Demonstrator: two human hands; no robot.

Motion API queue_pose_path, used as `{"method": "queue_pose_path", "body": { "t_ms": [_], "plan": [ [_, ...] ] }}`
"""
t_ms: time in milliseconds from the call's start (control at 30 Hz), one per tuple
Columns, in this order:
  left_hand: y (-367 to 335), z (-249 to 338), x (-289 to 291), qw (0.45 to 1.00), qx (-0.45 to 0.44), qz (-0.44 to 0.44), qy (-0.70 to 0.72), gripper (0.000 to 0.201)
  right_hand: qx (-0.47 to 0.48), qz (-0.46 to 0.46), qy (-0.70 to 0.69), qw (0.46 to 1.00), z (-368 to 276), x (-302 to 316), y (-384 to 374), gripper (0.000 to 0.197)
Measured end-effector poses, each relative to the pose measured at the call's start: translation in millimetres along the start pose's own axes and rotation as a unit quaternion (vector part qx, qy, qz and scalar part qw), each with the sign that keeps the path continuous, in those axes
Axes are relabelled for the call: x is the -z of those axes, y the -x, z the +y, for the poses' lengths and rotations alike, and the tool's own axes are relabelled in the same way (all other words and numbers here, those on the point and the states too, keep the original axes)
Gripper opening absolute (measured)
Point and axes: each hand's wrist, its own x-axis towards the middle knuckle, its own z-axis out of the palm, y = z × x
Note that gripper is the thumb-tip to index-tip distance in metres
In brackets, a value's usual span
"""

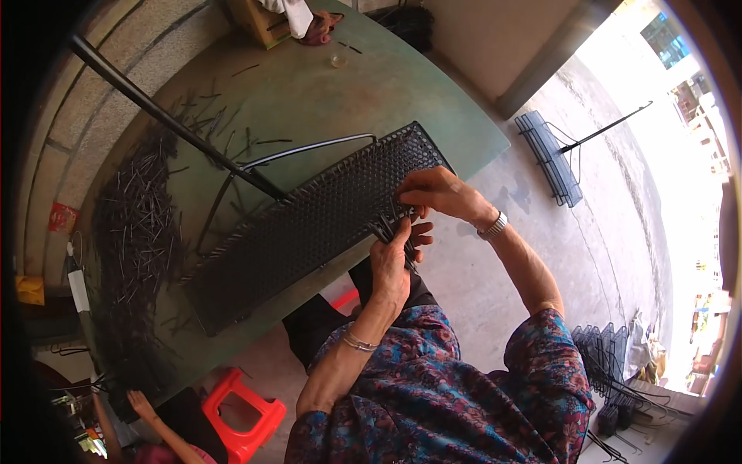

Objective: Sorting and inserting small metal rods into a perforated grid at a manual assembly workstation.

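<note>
A long black perforated panel [325, 205] lies slanted across the green table in front of me. A metal brace and a black pole [166, 120] join it on its far side. My left hand [390, 267] is closed around a few thin dark strips [380, 229] by the panel's near edge. Just above it, my right hand [444, 192] pinches at the panel's right part, fingertips together against the mesh. What sits between those fingertips is too small to make out. A large heap of similar dark strips [143, 209] covers the left of the table.
The green table [433, 85] carries a small glass [338, 59] and a wooden box [267, 23] at its far end. A red stool [267, 417] stands below. Another person's hand [143, 406] rests at the lower left. A similar long-handled frame [549, 158] lies on the floor.
</note>
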Motion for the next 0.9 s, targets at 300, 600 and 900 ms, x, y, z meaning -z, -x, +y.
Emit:
{"method": "queue_pose_path", "body": {
  "t_ms": [300, 600, 900],
  "plan": [
    [-3.9, -0.6, 6.4, 0.999, 0.049, 0.015, -0.014, 0.033, 0.007, 0.107, -0.06, 0.992, -10.5, 15.2, 11.9, 0.014],
    [-5.8, -14.6, 11.6, 0.994, 0.075, 0.016, 0.077, 0.027, 0.168, 0.426, 0.142, 0.877, 7.1, 52.9, -30.2, 0.01],
    [-3.1, -10.3, 12.1, 0.993, 0.087, 0.027, 0.075, 0.026, 0.174, 0.407, 0.16, 0.882, 11.4, 52.5, -43.6, 0.011]
  ]
}}
